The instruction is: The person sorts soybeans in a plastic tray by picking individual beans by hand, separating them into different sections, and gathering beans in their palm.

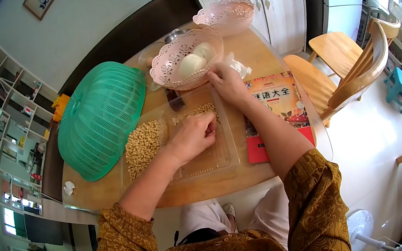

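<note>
My left hand (193,133) is closed, its fingers curled together above a clear plastic tray (225,154); whatever is in them is hidden. Beside its wrist lies a heap of pale yellow beans (142,147), and a smaller pile of beans (203,109) sits just beyond the knuckles. My right hand (228,82) has its thumb and fingers closed at the near right rim of a pink openwork basket (169,59). Inside that basket are rounded white things (192,65) whose kind I cannot make out.
A green mesh food cover (102,117) stands left of the beans. Another pink basket (226,16) is at the table's far end. Books (279,98) lie at the right, near white crumpled tissue (237,65). Wooden chairs (352,70) stand right of the table (170,201).
</note>
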A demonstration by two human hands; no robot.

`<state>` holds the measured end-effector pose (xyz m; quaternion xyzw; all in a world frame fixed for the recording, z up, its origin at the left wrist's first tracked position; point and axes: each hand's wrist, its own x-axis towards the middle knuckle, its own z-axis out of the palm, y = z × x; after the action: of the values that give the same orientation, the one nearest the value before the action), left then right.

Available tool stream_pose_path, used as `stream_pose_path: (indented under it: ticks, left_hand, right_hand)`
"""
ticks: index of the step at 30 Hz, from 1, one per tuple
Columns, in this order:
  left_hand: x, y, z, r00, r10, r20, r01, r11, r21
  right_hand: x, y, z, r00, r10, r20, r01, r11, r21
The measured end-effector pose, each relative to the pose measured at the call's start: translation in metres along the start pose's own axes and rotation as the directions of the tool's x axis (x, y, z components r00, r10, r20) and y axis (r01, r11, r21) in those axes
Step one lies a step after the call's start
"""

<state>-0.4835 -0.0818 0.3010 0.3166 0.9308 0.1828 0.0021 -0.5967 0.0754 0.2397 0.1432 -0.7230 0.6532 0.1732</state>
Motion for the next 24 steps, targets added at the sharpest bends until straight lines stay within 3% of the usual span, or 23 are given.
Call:
stream_pose_path:
  ticks: [4,6,9,11,15,17,19,24]
  left_hand:
    - [-0.004,0.001,-0.01,0.989,-0.047,-0.137,0.028,0.99,-0.136]
    - [-0.014,0.011,-0.04,0.944,-0.129,-0.305,0.094,0.987,-0.129]
    - [-0.045,-0.004,-0.073,0.902,-0.133,-0.41,0.161,0.986,0.033]
    - [-0.068,-0.026,-0.086,0.894,-0.134,-0.427,0.278,0.914,0.296]
    - [-0.087,-0.037,-0.085,0.916,-0.054,-0.397,0.263,0.827,0.496]
    - [-0.08,-0.018,-0.07,0.935,-0.194,-0.298,0.242,0.961,0.135]
    - [-0.066,0.0,-0.054,0.971,-0.184,-0.153,0.179,0.983,-0.046]
    - [-0.026,0.009,-0.022,0.996,-0.085,-0.019,0.086,0.996,0.029]
  right_hand:
    - [-0.001,-0.002,-0.001,1.0,-0.021,-0.014,0.02,0.999,-0.036]
    - [0.0,0.0,0.0,1.0,0.006,0.014,-0.006,1.0,0.014]
    - [-0.005,-0.009,-0.003,1.0,0.007,0.025,-0.006,1.0,-0.025]
    - [-0.005,-0.009,-0.003,1.0,0.001,0.024,-0.001,1.0,-0.026]
    - [-0.004,-0.011,-0.003,0.999,0.023,0.034,-0.022,0.999,-0.033]
    - [-0.004,-0.011,-0.004,0.999,0.025,0.031,-0.023,0.999,-0.047]
    - [-0.002,-0.01,-0.003,0.999,0.025,0.035,-0.023,0.998,-0.059]
    - [0.0,-0.002,-0.001,1.0,-0.002,0.023,0.003,0.999,-0.042]
